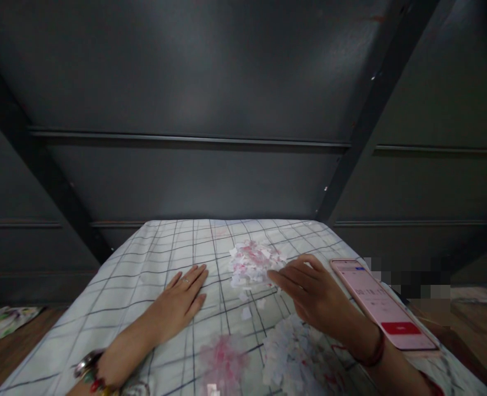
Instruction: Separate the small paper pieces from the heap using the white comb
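Observation:
My left hand lies flat on the checked white cloth, fingers stretched out and nothing under them that I can see. My right hand is bent at the right edge of a heap of small white and pink paper scraps, its fingers drawn together; whatever they pinch, if anything, is hidden. Below it spreads a second heap of pale scraps, partly covered by the right forearm. A sheer pink bunch sits between my arms at the near edge, with a small white piece on it.
A pink-cased phone with a timer on its screen lies at the right edge of the cloth. A few loose scraps lie just below the far heap. A dark panelled wall stands behind the table. Colourful packaging lies low at left.

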